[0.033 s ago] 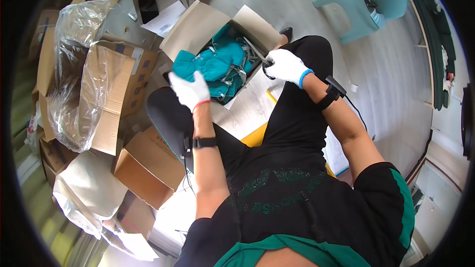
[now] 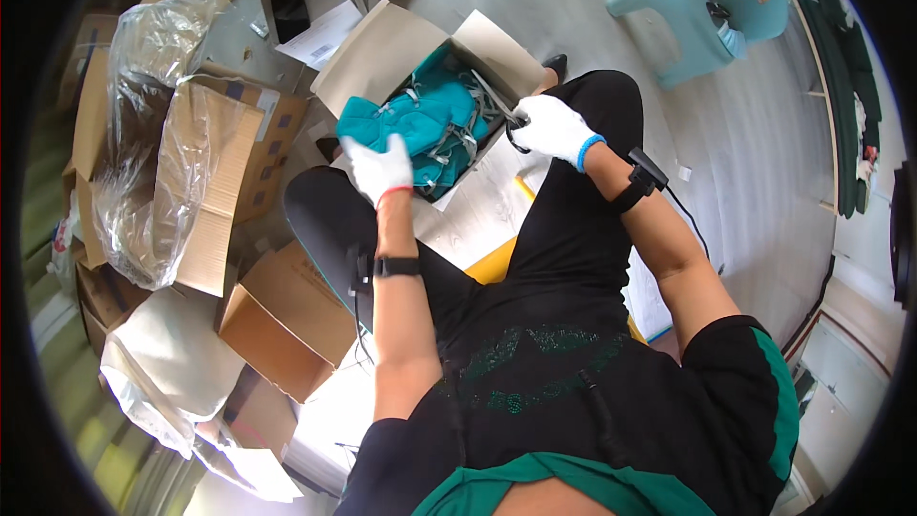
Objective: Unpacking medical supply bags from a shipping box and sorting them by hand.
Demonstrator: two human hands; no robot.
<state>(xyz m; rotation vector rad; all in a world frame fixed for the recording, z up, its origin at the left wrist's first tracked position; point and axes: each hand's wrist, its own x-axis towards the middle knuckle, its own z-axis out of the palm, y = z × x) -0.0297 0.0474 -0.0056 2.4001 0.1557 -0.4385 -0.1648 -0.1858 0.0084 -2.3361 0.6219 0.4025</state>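
Teal padded cloth pieces with pale ties lie heaped in an open cardboard box in front of my knees. My left hand, in a white glove with a red cuff, is at the near left edge of the cloth. Its thumb and fingers are apart with nothing between them; whether they touch the cloth I cannot tell. At the box's right side my right hand, gloved in white with a blue cuff, is closed around what look like scissors with a black handle loop. Their blades are mostly hidden.
Cardboard cartons, one lined with clear plastic, crowd the left side. An open brown carton stands by my left leg. A dark phone lies at the far left. A light blue stool stands at the far right, near a rack of dark green cloth.
My left hand has shifted slightly right and toward me, its fingers still apart. My right hand stays in place with the scissors.
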